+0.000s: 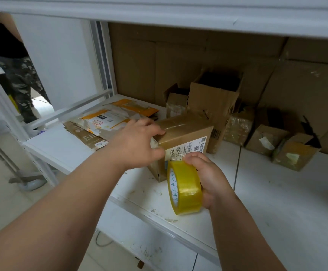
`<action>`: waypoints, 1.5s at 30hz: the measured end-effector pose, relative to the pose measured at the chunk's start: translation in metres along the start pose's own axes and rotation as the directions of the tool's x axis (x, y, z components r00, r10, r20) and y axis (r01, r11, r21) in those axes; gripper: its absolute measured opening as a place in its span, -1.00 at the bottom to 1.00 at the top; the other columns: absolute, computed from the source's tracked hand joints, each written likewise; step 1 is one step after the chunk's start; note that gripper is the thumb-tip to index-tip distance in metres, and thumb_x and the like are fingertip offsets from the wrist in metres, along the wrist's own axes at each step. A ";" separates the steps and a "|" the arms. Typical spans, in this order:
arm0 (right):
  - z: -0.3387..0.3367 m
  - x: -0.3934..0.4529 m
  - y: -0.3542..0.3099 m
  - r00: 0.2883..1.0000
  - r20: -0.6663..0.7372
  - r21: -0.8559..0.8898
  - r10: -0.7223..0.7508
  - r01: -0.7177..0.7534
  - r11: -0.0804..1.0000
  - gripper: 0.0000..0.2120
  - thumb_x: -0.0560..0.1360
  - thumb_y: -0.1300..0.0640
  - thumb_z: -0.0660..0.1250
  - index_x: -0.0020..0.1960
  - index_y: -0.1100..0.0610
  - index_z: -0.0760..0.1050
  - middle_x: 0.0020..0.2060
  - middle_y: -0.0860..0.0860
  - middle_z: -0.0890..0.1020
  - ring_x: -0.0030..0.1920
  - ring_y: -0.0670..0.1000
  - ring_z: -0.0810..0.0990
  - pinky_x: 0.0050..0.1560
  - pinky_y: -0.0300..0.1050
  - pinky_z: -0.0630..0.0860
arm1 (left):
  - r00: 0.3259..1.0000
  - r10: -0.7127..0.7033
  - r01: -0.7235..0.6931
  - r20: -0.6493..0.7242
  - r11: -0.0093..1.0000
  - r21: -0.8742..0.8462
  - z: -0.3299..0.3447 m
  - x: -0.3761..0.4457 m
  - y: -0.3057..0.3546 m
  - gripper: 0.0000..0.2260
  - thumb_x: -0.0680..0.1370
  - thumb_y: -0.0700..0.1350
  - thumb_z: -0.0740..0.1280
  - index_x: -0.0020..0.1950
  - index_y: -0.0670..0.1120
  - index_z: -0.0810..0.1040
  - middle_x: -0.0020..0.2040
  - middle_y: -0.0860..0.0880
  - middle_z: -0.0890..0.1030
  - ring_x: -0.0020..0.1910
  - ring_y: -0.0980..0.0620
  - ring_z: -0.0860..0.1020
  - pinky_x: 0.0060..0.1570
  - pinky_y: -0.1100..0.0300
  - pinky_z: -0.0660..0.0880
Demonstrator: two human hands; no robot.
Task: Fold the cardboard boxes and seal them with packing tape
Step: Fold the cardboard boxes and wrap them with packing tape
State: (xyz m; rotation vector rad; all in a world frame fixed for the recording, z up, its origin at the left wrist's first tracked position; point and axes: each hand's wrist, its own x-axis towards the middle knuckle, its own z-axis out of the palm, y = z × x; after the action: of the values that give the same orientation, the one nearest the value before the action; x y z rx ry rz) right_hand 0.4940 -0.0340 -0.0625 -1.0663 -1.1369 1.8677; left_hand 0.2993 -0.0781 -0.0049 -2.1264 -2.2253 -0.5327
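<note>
Head view: a closed cardboard box (186, 137) sits on the white shelf (276, 192), label side facing the person. Left hand (137, 143) presses on the box's near-left corner, fingers curled over the top edge, holding it steady. Right hand (208, 177) grips a roll of yellowish packing tape (184, 188), fingers wrapped round the rim, roll touching the box's front face. Judgement: box looks light and fairly stiff, likely to slide on the smooth shelf; best held at corners and edges. Tape film thin, sticky, prone to wrinkling; hold the roll by its core.
</note>
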 end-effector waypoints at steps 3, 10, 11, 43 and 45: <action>-0.001 -0.005 -0.002 1.000 0.010 -0.018 -0.007 0.007 1.000 -0.74 0.54 0.21 0.33 -0.28 -0.02 0.61 -0.06 0.08 0.71 0.00 0.14 0.66 0.10 0.19 0.59 | 0.993 -0.049 0.044 -0.110 0.998 -0.046 0.008 -0.005 0.007 -0.51 0.47 0.18 0.42 0.36 0.10 0.48 0.35 0.03 0.44 0.30 -0.05 0.35 0.25 0.03 0.37; -0.028 -0.013 -0.014 0.998 0.009 -0.037 -0.064 0.064 0.997 -0.79 0.52 0.23 0.31 -0.24 0.02 0.59 -0.22 0.09 0.62 -0.17 0.12 0.60 -0.05 0.06 0.52 | 0.989 -0.043 0.036 -0.143 0.998 -0.050 -0.005 -0.008 -0.032 -0.56 0.57 -0.28 0.32 0.37 0.11 0.54 0.38 -0.04 0.50 0.36 -0.15 0.38 0.31 0.00 0.35; -0.031 -0.015 -0.017 0.998 0.019 -0.052 -0.067 0.068 0.996 -0.80 0.52 0.23 0.31 -0.24 0.03 0.58 -0.22 0.08 0.61 -0.18 0.12 0.60 -0.05 0.06 0.51 | 0.983 -0.069 0.069 -0.170 0.998 -0.002 -0.006 -0.008 -0.034 -0.56 0.56 -0.27 0.34 0.37 0.12 0.54 0.35 -0.05 0.52 0.31 -0.17 0.37 0.27 -0.02 0.35; -0.036 -0.034 -0.029 0.975 0.032 0.009 -0.219 0.219 0.976 -0.76 0.53 0.26 0.31 -0.24 -0.01 0.57 -0.21 0.05 0.62 -0.22 0.08 0.59 -0.20 -0.01 0.52 | 0.990 0.017 0.008 0.138 0.984 -0.178 -0.007 -0.013 0.030 -0.56 0.64 0.13 0.20 0.52 0.14 0.32 0.61 0.10 0.12 0.60 0.02 -0.06 0.55 -0.05 -0.06; -0.037 -0.036 -0.030 0.970 0.076 -0.007 -0.232 0.234 0.972 -0.77 0.52 0.26 0.30 -0.22 0.00 0.58 -0.21 0.05 0.61 -0.23 0.07 0.57 -0.20 -0.02 0.50 | 0.999 0.036 -0.037 -0.011 0.990 -0.139 -0.002 -0.018 0.037 -0.63 0.66 0.14 0.14 0.46 0.18 0.41 0.55 0.16 0.24 0.57 0.07 0.04 0.49 -0.03 -0.07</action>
State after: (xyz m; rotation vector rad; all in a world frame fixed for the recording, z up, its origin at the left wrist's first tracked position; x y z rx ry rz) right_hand 0.5463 -0.0415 -0.0350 -0.8372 -1.2637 1.7271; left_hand 0.3365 -0.0958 0.0006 -2.2197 -2.2012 -0.7145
